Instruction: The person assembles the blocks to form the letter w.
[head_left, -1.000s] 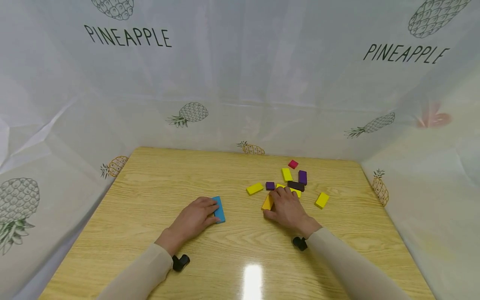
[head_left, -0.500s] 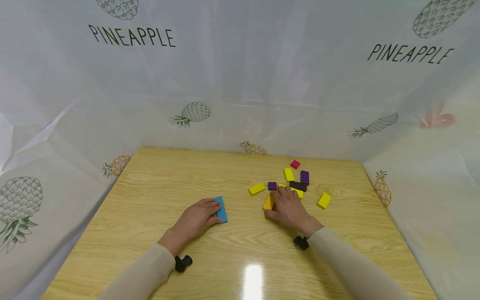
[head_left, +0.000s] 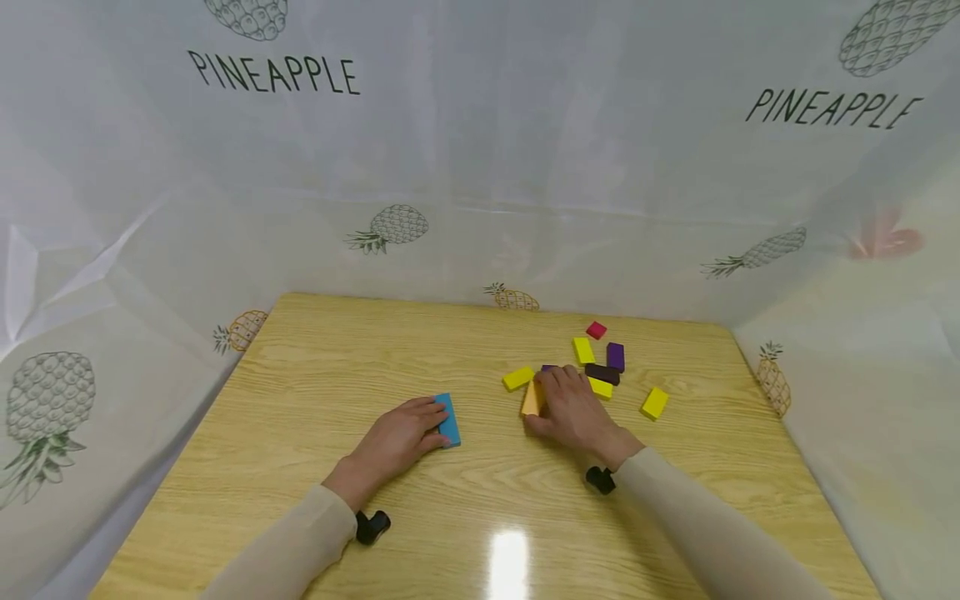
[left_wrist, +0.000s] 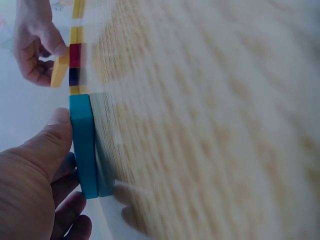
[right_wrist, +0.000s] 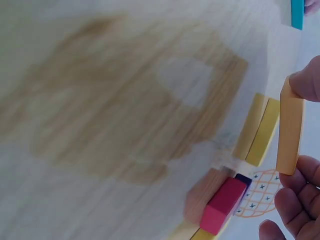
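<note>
My left hand [head_left: 401, 433] holds a flat blue block [head_left: 449, 420] that lies on the table, thumb at its near end and fingers at its far part. The left wrist view shows this teal-blue block [left_wrist: 82, 145] between thumb and fingers. My right hand [head_left: 573, 408] pinches an orange block [head_left: 532, 399] by its ends. In the right wrist view this orange block [right_wrist: 290, 130] is raised off the tabletop, thumb on one end and fingertips on the other. The hand partly covers a small purple block [head_left: 549, 367] behind it.
Around the right hand lie yellow blocks [head_left: 518, 379] [head_left: 655, 403] [head_left: 583, 350], a dark block [head_left: 602, 374], a taller purple block [head_left: 616, 357] and a red block [head_left: 596, 330]. A pineapple-print sheet [head_left: 465, 150] hangs round the back and sides of the wooden table [head_left: 360, 350].
My right hand has lifted the orange block off the table and now covers more of the small purple block. The left hand stays on the blue block. The head view has shifted slightly.
</note>
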